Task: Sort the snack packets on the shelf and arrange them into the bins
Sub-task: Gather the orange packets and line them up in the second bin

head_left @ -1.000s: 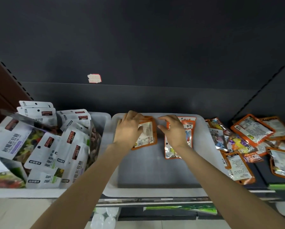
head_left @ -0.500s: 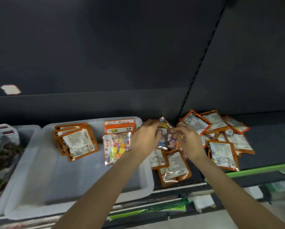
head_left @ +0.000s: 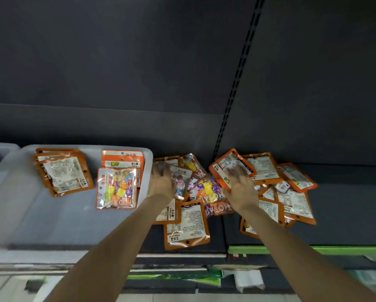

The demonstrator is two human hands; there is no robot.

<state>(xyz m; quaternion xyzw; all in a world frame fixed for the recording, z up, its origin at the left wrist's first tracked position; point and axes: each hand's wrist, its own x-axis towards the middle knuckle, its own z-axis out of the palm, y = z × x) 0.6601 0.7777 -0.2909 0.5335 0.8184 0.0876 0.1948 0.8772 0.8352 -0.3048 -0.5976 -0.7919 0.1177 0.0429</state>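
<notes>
Left hand (head_left: 162,182) grips a clear packet (head_left: 180,182); right hand (head_left: 240,188), spread, touches an orange packet (head_left: 228,164).

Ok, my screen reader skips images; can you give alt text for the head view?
Both hands, left hand and right hand, reach into a loose pile of orange snack packets on a dark shelf; left of it, a grey bin holds two small stacks.

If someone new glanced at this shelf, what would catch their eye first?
Probably the loose heap of orange packets on the dark shelf, with the left hand and right hand on it. Next, the grey bin to the left, holding two neat stacks.
</notes>
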